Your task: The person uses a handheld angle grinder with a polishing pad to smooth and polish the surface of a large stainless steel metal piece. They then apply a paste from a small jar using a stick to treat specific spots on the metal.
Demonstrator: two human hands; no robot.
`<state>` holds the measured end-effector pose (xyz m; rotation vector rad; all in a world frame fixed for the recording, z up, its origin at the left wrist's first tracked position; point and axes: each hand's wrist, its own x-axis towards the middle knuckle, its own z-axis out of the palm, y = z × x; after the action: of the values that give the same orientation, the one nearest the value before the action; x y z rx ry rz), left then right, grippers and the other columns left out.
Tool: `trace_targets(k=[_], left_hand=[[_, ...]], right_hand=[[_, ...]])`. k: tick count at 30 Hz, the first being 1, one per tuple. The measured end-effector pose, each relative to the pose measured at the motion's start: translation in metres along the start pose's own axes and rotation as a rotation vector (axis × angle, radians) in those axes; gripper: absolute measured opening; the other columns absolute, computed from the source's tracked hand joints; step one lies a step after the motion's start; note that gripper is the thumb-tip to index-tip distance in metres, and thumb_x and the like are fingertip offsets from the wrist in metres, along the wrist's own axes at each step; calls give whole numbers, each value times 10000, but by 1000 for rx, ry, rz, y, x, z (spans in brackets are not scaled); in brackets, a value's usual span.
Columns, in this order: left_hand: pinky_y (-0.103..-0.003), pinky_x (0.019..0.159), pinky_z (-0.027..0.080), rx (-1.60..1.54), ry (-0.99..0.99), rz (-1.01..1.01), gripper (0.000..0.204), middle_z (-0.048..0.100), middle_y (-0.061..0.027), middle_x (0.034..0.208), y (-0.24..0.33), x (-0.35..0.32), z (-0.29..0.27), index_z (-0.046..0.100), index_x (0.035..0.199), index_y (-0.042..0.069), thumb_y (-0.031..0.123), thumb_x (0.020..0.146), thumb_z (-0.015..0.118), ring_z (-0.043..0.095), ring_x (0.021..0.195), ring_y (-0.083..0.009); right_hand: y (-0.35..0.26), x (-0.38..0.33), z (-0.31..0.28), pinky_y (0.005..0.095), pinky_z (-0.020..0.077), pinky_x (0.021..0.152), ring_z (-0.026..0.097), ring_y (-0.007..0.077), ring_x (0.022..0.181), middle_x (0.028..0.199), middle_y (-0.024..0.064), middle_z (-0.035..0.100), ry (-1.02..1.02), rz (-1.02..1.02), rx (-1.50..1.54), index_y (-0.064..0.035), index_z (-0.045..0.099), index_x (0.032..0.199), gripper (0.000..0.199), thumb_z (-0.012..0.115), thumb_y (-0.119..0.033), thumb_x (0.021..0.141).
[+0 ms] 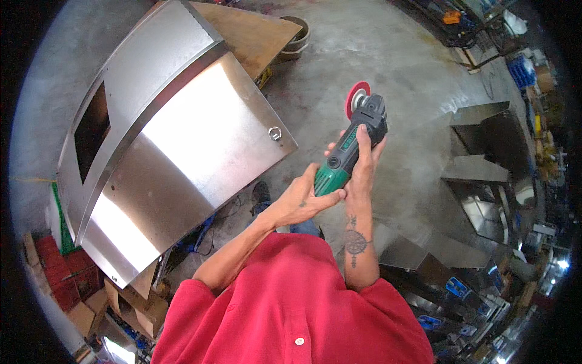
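Observation:
Both my hands hold a green and black angle grinder (345, 153) out in front of me, its head pointing away. A red disc (356, 98) is fitted on the left of its head; whether it spins I cannot tell. My left hand (306, 197) wraps the green rear body. Further forward, my right hand (364, 164) grips the black part near the head, thumb lying along the top. To the left stands a large stainless steel housing (200, 133) with a ring (275, 133) near its right corner and a dark rectangular opening. Grinder and housing are apart.
Behind the housing lies a brown board (254, 36), with a round bucket (295, 42) beside it. Bent steel pieces (479, 176) stand at the right, and more steel parts (418, 261) lie nearer me. Cardboard boxes (136, 306) and red crates (63, 270) sit at the lower left.

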<state>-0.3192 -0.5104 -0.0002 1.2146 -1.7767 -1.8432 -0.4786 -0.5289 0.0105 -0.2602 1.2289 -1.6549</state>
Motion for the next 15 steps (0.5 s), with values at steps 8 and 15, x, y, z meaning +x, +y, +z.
trace_targets(k=[8,15], left_hand=[[-439,940,581,439,-49,346,401,787,-179,1116,11,1,-157,769,1208,18,378,1039,718,747,1051,-295],[-498,1079,498,1197,664,587,577,623,-224,1397,-22,57,-422,627,1414,56,510,1058,644,598,1295,-417]], right_hand=[[-9,-28,-7,380,636,576,720,230,692,990,120,637,4,-104,-508,-135,352,1546,706,758,-328,1001],[70,-44,-42,380,625,594,704,201,742,1200,176,657,20,-143,-821,-127,174,1713,1024,837,-239,941]])
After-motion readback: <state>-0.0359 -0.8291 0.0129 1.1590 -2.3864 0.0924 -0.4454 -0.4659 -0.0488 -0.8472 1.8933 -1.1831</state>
